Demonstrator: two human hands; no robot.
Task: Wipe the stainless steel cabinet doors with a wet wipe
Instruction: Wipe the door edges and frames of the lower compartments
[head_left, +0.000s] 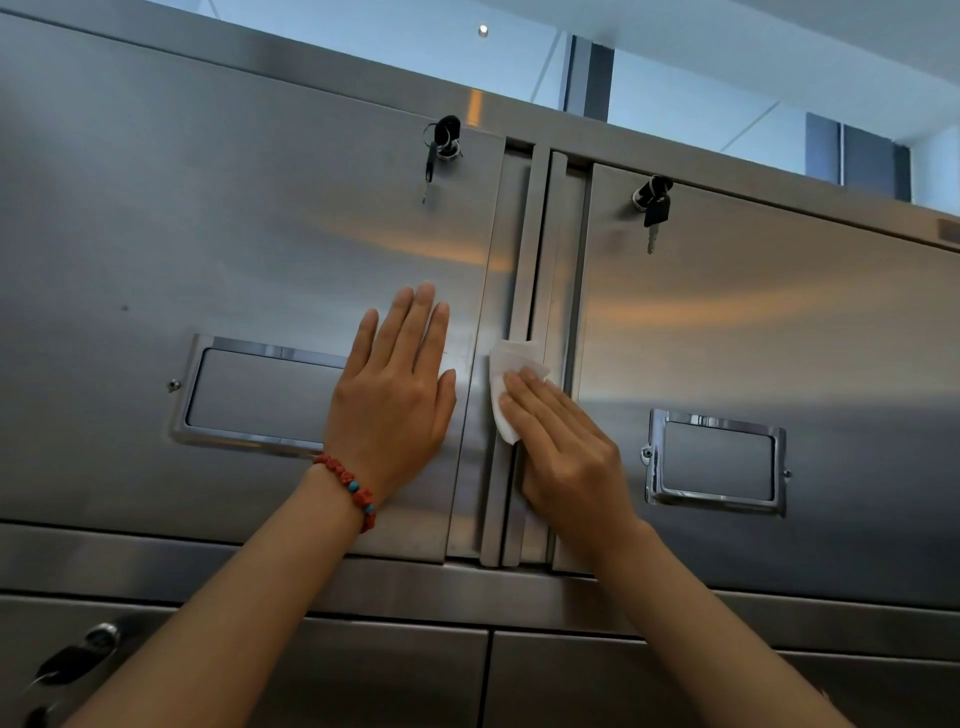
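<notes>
Two stainless steel cabinet doors fill the view: the left door (234, 249) and the right door (779, 338), meeting at vertical handle strips (524, 249) in the middle. My left hand (395, 395) lies flat with straight fingers on the left door, beside its right edge. My right hand (561, 447) presses a white wet wipe (506, 364) with straight fingers against the middle strips. Part of the wipe is hidden under that hand.
Keys hang from a lock (444, 143) on the left door and a lock (652, 200) on the right door. Each door carries a metal label frame (249, 395), (717, 460). Lower cabinet doors (571, 680) sit below, with another lock (98, 636) at the lower left.
</notes>
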